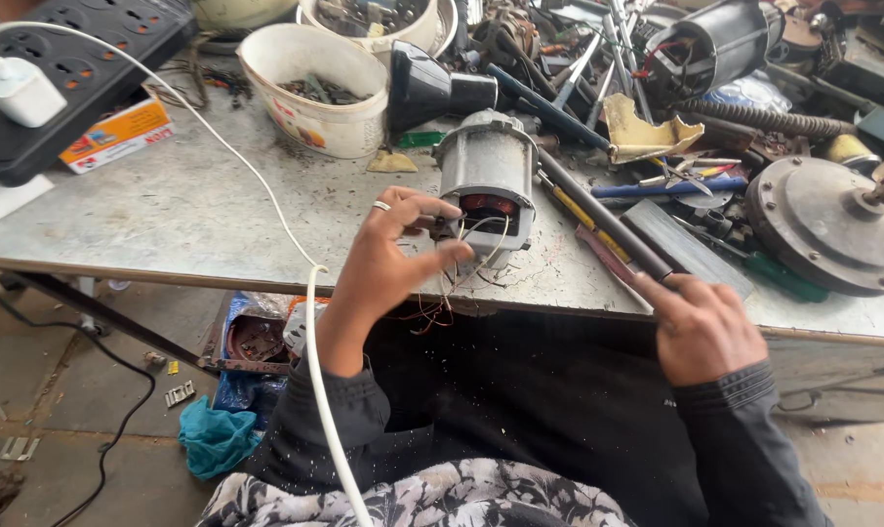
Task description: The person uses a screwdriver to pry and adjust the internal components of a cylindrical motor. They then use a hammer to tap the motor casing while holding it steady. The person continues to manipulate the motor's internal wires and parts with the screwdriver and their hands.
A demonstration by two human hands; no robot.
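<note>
A grey electric motor [485,168] with copper windings showing stands near the front edge of a worn metal workbench [188,220]. My left hand [388,259], with a ring on one finger, pinches the thin white and red wires [476,234] that come out of the motor's front. My right hand [701,327] grips the near end of a long dark rod [603,220] that runs diagonally up the bench beside the motor.
A white plastic tub [310,93] of small parts and a black funnel-shaped part [432,90] sit behind the motor. Screwdrivers, a round metal disc [832,229] and scrap fill the right side. A black power strip [81,59] with a white cable [266,205] lies at left.
</note>
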